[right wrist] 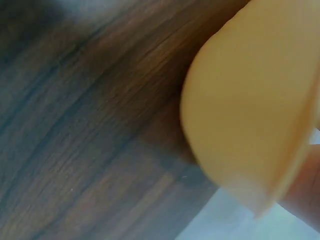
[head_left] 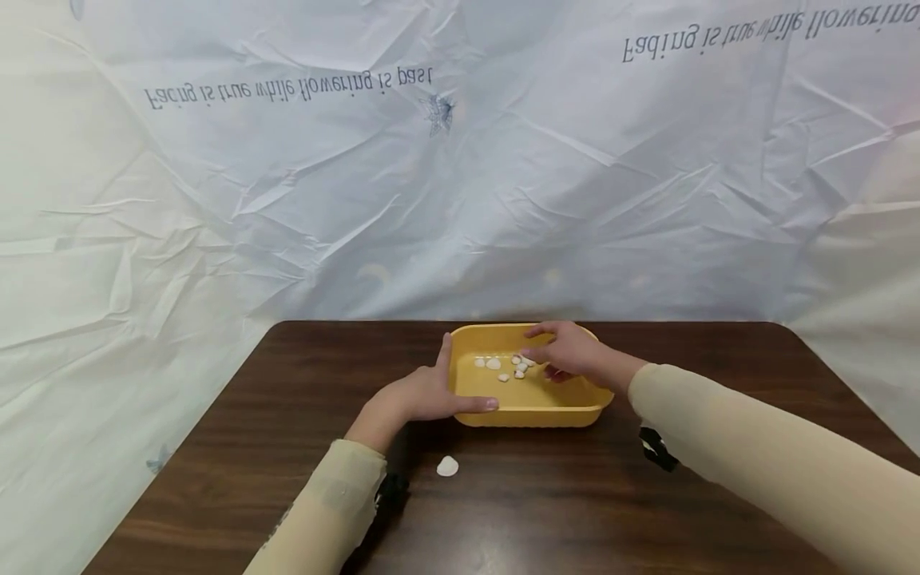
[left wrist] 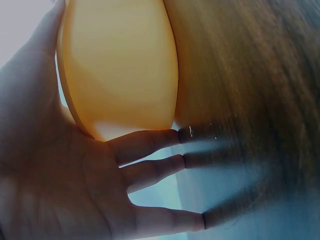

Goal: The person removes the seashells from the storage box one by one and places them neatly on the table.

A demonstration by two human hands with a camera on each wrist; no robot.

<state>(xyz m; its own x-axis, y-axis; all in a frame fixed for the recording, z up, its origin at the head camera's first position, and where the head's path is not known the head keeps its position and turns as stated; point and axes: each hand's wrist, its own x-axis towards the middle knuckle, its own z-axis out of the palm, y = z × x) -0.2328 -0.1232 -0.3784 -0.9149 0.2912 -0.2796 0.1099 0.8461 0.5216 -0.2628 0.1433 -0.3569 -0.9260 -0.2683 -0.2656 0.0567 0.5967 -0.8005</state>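
Observation:
A yellow plastic tray (head_left: 532, 417) sits on the table with several small white shells (head_left: 493, 363) on its bottom. At its front left corner, my left hand (head_left: 424, 393) braces the tray, the thumb lying along the front rim. The left wrist view shows the straight, spread fingers (left wrist: 150, 172) of that hand against the tray's outer wall (left wrist: 125, 65). Over the tray's right side, my right hand (head_left: 571, 351) reaches inside, fingers spread by the shells; nothing is visibly held. The right wrist view shows mostly the tray's outer wall (right wrist: 240, 110), hiding most of the hand.
A single white shell (head_left: 447, 466) lies on the dark wooden table (head_left: 287, 423), in front of the tray and near the left forearm. Behind the table hangs a wrinkled pale cloth (head_left: 460, 239) with printed lettering. Dark wrist devices (head_left: 657, 449) sit under the sleeves.

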